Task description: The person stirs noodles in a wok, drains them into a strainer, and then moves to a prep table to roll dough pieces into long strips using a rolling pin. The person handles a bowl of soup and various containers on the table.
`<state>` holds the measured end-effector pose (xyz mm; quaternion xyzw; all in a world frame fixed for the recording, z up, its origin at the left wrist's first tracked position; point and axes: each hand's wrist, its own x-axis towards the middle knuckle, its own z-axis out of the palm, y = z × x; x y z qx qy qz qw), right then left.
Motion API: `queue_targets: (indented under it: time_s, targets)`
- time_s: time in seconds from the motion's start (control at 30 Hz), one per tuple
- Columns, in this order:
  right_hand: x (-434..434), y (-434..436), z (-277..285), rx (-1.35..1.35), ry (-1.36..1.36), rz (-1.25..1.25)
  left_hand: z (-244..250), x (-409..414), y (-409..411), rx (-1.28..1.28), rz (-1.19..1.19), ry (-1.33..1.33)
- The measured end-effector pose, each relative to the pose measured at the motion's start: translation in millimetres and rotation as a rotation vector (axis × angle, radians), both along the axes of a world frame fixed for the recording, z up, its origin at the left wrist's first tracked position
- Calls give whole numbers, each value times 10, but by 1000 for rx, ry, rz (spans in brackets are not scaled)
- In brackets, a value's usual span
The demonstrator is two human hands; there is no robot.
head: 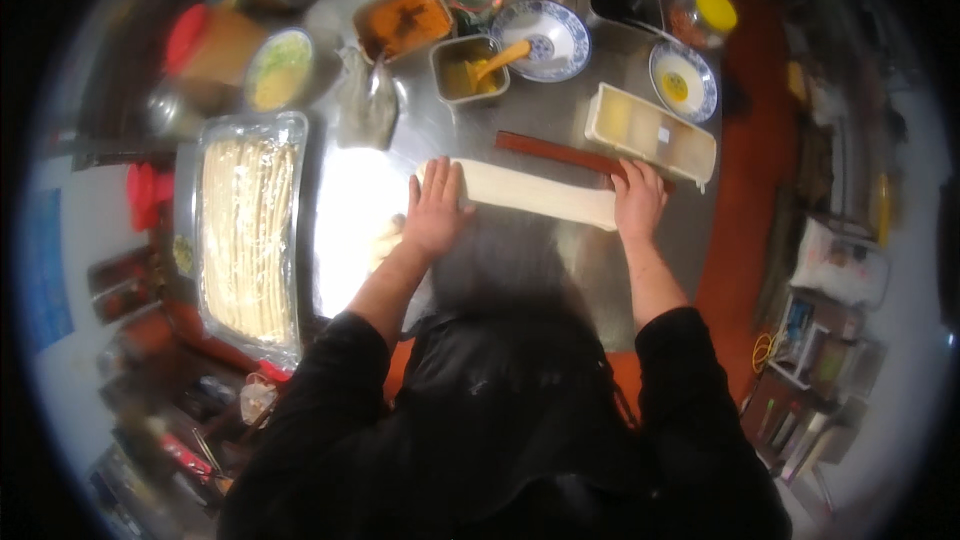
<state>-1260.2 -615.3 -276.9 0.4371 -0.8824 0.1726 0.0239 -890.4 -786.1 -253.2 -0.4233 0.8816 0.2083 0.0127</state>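
A long flat strip of pale dough [536,193] lies across the steel table [517,255] in front of me. My left hand [437,210] rests palm down on its left end, fingers stretched out. At the strip's other end is my right hand [640,199], fingers bent downward; whether they pinch the dough is hidden. Just beyond the strip, a flat reddish-brown wooden stick [551,150] runs under or beside the right fingers. Beside my left forearm sits a small pale lump [385,241], probably dough, partly covered by the arm.
At left stands a metal tray [300,165] of dough strips under plastic film. Farther back are a steel container [442,82] with yellow liquid and a brush, a pan of orange paste [409,19], patterned bowls [574,34], and a clear plastic bag [367,109]. A compartmented box [649,131] stands at right.
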Motion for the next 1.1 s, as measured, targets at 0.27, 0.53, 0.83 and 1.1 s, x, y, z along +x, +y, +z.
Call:
queue_targets:
  time_s: [0.27,0.53,0.83,1.1]
  targets:
    - [440,-628,159,-317,-281,-101,-101,-41,-427,199,340,528]
    - [779,-2817,955,-431,-1304,-20,79,-650,-1486,802,741,1000]
    - [1438,-2670,841,-384,-652,165,-10,-505,-1550,1041,658,1130]
    - [1688,-2131,763,-623,-929,-88,73,-530,-1456,1076,704,1148]
